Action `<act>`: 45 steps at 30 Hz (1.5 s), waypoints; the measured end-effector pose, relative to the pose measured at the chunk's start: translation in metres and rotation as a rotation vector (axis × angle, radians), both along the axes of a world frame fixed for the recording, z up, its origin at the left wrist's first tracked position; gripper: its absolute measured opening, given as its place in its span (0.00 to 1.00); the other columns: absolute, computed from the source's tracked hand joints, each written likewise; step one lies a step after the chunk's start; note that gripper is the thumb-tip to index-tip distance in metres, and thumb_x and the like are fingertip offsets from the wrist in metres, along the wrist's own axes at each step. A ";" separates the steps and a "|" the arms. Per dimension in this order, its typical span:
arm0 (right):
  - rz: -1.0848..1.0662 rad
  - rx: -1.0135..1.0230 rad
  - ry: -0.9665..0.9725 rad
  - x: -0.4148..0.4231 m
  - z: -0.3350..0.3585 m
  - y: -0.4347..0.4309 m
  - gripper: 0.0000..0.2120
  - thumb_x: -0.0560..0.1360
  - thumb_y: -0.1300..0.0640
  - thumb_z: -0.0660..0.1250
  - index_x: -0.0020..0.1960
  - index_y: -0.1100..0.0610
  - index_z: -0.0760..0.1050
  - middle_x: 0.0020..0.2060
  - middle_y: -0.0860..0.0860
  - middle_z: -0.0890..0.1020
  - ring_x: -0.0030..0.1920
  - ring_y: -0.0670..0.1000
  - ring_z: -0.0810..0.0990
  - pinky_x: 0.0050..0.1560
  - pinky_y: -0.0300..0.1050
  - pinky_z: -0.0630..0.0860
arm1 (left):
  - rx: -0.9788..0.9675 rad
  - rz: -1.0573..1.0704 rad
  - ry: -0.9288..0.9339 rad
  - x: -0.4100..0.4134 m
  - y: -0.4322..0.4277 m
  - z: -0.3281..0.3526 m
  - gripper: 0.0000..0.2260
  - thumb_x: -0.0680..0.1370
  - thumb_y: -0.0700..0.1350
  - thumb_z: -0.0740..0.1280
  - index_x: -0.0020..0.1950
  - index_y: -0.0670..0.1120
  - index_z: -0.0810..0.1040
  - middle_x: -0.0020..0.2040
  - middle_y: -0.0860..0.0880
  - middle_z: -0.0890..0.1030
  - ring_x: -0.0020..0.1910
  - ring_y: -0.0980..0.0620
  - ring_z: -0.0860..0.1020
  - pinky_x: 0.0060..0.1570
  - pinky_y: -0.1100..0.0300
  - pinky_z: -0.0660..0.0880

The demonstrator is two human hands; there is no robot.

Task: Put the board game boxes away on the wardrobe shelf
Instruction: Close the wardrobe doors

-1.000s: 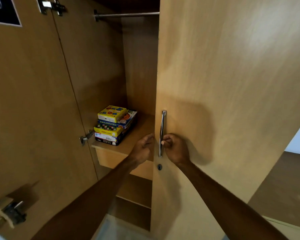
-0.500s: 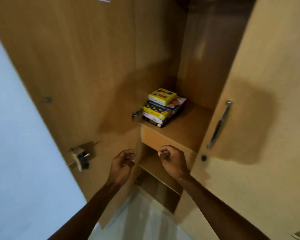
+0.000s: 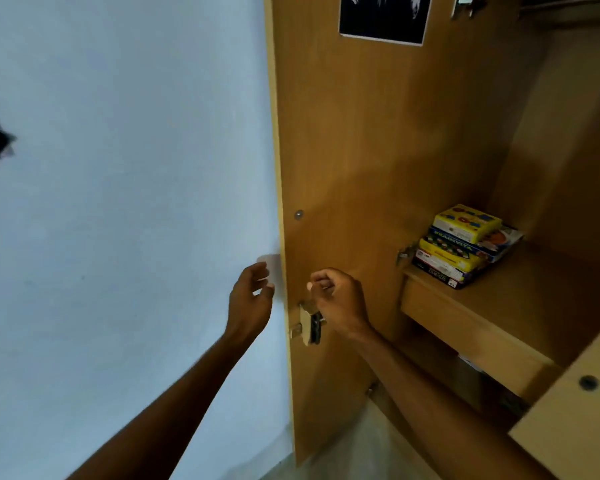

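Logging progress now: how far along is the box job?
Done: the boxes sit stacked on the shelf. In hand: no box; the left hand is open by the left door edge, and the right hand is curled near its latch, contact unclear. Left: probably only closing the doors; no other boxes show.
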State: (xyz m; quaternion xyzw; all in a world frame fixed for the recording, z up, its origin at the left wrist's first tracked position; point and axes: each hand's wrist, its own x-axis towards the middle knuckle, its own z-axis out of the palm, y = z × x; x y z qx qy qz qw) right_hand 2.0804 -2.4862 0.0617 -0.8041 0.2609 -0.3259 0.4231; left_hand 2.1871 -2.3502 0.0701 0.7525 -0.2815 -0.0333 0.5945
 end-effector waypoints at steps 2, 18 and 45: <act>-0.016 -0.004 -0.011 0.011 0.006 0.008 0.08 0.75 0.50 0.69 0.53 0.48 0.79 0.46 0.43 0.83 0.46 0.44 0.82 0.48 0.43 0.82 | 0.056 -0.133 -0.008 0.010 -0.007 0.011 0.19 0.80 0.36 0.62 0.71 0.45 0.70 0.65 0.50 0.76 0.62 0.52 0.76 0.61 0.59 0.73; -0.301 0.064 -0.090 -0.088 -0.005 0.024 0.08 0.71 0.55 0.74 0.49 0.51 0.78 0.43 0.44 0.83 0.44 0.44 0.82 0.44 0.45 0.82 | -0.109 -0.684 0.045 -0.041 -0.035 0.007 0.05 0.78 0.38 0.66 0.51 0.42 0.82 0.47 0.44 0.85 0.47 0.48 0.83 0.47 0.59 0.80; -1.217 -0.537 0.475 -0.308 0.011 -0.147 0.45 0.67 0.34 0.66 0.75 0.57 0.59 0.73 0.58 0.63 0.73 0.60 0.60 0.69 0.59 0.64 | -0.084 -0.960 0.137 -0.269 -0.290 0.008 0.05 0.74 0.41 0.73 0.44 0.50 0.80 0.38 0.50 0.81 0.36 0.53 0.79 0.43 0.52 0.80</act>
